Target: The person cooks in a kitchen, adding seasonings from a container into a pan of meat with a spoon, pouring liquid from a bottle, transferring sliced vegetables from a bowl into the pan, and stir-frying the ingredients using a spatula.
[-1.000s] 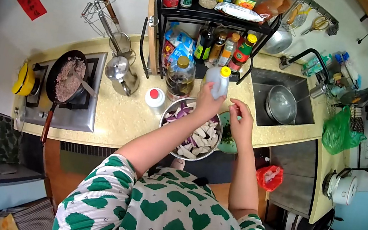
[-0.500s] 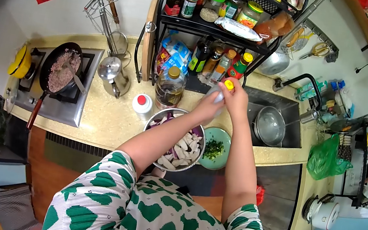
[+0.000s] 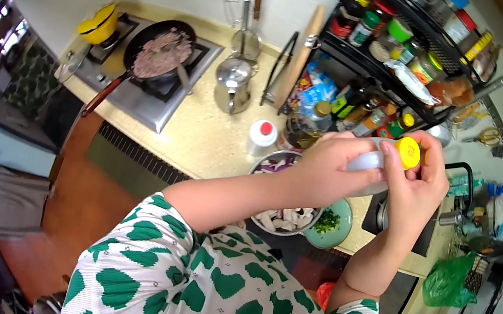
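My left hand (image 3: 346, 166) is wrapped round a pale translucent bottle (image 3: 367, 163), raised above the counter and tilted. The fingers of my right hand (image 3: 417, 178) are closed on its yellow cap (image 3: 408, 153). Below my left forearm, partly hidden by it, is a metal bowl (image 3: 257, 170) of white and purple cut pieces (image 3: 284, 219). Beside the bowl, a green plate (image 3: 342, 220) holds chopped greens (image 3: 327, 221). A white bottle with a red cap (image 3: 262, 137) stands left of the bowl.
At the left, a black pan (image 3: 133, 51) of minced meat rests on the stove (image 3: 154, 104). A metal jug (image 3: 234, 87), an oil bottle (image 3: 303, 129) and a black spice rack (image 3: 356, 49) stand along the back. The sink (image 3: 424, 239) is partly hidden behind my right hand.
The bottle has come up closer to the camera, and my right hand has moved from beside it onto its yellow cap. The view has turned and shifted.
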### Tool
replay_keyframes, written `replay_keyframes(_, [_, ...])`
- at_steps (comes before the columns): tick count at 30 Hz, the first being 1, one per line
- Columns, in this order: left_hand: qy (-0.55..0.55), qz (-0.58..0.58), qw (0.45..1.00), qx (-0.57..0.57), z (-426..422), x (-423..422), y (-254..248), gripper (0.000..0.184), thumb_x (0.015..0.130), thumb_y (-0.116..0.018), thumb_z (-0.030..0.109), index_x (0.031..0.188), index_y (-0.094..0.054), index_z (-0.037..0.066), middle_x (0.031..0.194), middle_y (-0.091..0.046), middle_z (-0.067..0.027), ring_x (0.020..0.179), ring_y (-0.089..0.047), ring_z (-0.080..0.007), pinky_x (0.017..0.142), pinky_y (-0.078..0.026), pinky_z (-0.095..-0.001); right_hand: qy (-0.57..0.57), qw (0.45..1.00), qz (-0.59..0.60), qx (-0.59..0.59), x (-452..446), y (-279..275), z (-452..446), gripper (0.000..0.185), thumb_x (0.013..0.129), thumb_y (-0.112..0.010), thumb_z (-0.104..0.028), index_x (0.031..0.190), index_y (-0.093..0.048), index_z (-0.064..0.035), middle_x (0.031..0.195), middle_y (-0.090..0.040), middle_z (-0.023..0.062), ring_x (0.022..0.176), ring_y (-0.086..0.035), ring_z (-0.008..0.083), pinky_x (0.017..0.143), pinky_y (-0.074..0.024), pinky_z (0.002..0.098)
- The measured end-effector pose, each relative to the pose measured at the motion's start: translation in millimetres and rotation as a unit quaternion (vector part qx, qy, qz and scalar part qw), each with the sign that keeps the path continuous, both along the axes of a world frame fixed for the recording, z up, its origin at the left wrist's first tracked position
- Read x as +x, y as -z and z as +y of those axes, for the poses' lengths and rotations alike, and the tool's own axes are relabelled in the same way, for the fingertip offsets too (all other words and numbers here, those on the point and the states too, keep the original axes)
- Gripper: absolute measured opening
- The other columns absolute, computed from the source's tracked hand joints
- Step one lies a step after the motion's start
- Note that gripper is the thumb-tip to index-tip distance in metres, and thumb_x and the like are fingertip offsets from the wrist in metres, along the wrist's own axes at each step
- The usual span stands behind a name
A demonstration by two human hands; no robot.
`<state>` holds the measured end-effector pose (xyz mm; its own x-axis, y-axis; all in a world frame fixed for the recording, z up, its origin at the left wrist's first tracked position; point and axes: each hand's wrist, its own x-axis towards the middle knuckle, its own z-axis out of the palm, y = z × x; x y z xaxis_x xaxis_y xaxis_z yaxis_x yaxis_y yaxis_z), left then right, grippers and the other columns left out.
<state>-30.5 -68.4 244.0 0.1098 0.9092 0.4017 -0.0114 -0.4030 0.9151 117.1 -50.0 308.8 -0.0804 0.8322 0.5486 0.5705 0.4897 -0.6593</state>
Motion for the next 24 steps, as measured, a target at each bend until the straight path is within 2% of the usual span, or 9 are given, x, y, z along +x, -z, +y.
replay_keyframes(2, [-0.006, 0.023, 1.000, 0.003, -18.9, -38.2, -0.4, 0.031, 0.090, -0.072, 0.030, 0.111, -0.069, 0.008, 0.094, -0.071, -0.0116, 0.087, -0.066, -0.0308, 0.081, -0.050, -0.0408, -0.088, 0.995, 0.051, -0.001, -28.7, 6.1, -8.3, 0.032, 0.079, -0.088, -0.018, 0.097, -0.064, -0.0067, 0.072, -0.058, -0.0075, 0.058, -0.040, -0.0012, 0.049, -0.0291, 0.0179])
replay_keyframes(3, [0.004, 0.006, 1.000, -0.017, -31.5, -54.9, 2.0, 0.029, 0.089, -0.072, 0.028, 0.109, -0.070, 0.007, 0.093, -0.071, -0.0129, 0.087, -0.068, -0.0319, 0.077, -0.052, -0.0402, -0.098, 0.994, 0.022, -0.041, -42.7, 7.1, -16.6, 0.032, 0.080, -0.088, -0.018, 0.096, -0.063, -0.0070, 0.072, -0.059, -0.0066, 0.060, -0.044, -0.0005, 0.050, -0.0344, 0.0180])
replay_keyframes(4, [0.000, -0.014, 0.998, -0.067, -44.4, -68.8, 8.4, 0.028, 0.089, -0.072, 0.026, 0.108, -0.071, 0.006, 0.094, -0.072, -0.0136, 0.087, -0.069, -0.0313, 0.076, -0.053, -0.0398, -0.127, 0.990, 0.009, -0.064, -56.9, 13.2, -20.6, 0.034, 0.080, -0.089, -0.023, 0.097, -0.064, -0.0079, 0.071, -0.063, -0.0011, 0.059, -0.055, 0.0044, 0.051, -0.0435, 0.0222])
replay_keyframes(6, [-0.054, 0.001, 0.994, -0.099, -72.8, -102.1, 22.1, 0.028, 0.089, -0.073, 0.026, 0.110, -0.072, 0.007, 0.094, -0.071, -0.0133, 0.088, -0.068, -0.0299, 0.079, -0.052, -0.0400, -0.159, 0.984, -0.076, -0.041, -87.3, 30.0, -29.2, 0.036, 0.081, -0.087, -0.032, 0.096, -0.063, -0.0090, 0.071, -0.068, 0.0067, 0.058, -0.067, 0.0174, 0.053, -0.0513, 0.0304])
replay_keyframes(9, [-0.154, 0.132, 0.974, -0.102, -101.7, -143.6, 80.4, 0.030, 0.089, -0.075, 0.028, 0.112, -0.073, 0.010, 0.093, -0.068, -0.0115, 0.090, -0.063, -0.0286, 0.084, -0.048, -0.0396, -0.224, 0.965, -0.121, -0.066, -130.3, 78.2, -35.1, 0.039, 0.082, -0.083, -0.041, 0.095, -0.061, -0.0112, 0.070, -0.069, 0.0101, 0.065, -0.071, 0.0320, 0.055, -0.0538, 0.0396])
replay_keyframes(13, [-0.235, 0.183, 0.947, -0.121, -120.0, -178.4, 157.1, 0.030, 0.088, -0.077, 0.029, 0.113, -0.074, 0.014, 0.092, -0.061, -0.0083, 0.093, -0.055, -0.0276, 0.091, -0.041, -0.0387, -0.264, 0.946, -0.153, -0.113, -175.7, 137.9, -36.8, 0.037, 0.083, -0.082, -0.039, 0.097, -0.060, -0.0127, 0.067, -0.067, 0.0112, 0.064, -0.070, 0.0333, 0.055, -0.0529, 0.0408])
replay_keyframes(15, [-0.249, 0.188, 0.944, -0.111, -116.4, -191.4, 187.7, 0.028, 0.089, -0.076, 0.026, 0.113, -0.072, 0.011, 0.096, -0.062, -0.0079, 0.096, -0.055, -0.0261, 0.091, -0.041, -0.0383, -0.273, 0.941, -0.158, -0.122, -193.8, 161.1, -34.4, 0.037, 0.084, -0.082, -0.038, 0.099, -0.060, -0.0128, 0.068, -0.067, 0.0123, 0.065, -0.069, 0.0341, 0.056, -0.0528, 0.0417])
replay_keyframes(22, [-0.247, 0.078, 0.959, -0.116, -90.1, -209.5, 239.7, 0.032, 0.092, -0.074, 0.023, 0.121, -0.068, 0.008, 0.105, -0.062, -0.0108, 0.102, -0.056, -0.0272, 0.093, -0.044, -0.0381, -0.231, 0.941, -0.213, -0.128, -232.3, 191.4, -15.9, 0.037, 0.084, -0.082, -0.037, 0.105, -0.062, -0.0125, 0.074, -0.070, 0.0131, 0.070, -0.070, 0.0327, 0.061, -0.0527, 0.0397])
replay_keyframes(24, [-0.271, 0.064, 0.955, -0.105, -84.8, -208.7, 249.5, 0.034, 0.088, -0.075, 0.025, 0.117, -0.069, 0.007, 0.101, -0.066, -0.0148, 0.097, -0.061, -0.0319, 0.085, -0.048, -0.0416, -0.224, 0.942, -0.213, -0.130, -237.8, 192.1, -15.3, 0.037, 0.084, -0.081, -0.036, 0.105, -0.062, -0.0123, 0.073, -0.069, 0.0133, 0.069, -0.069, 0.0335, 0.061, -0.0523, 0.0401])
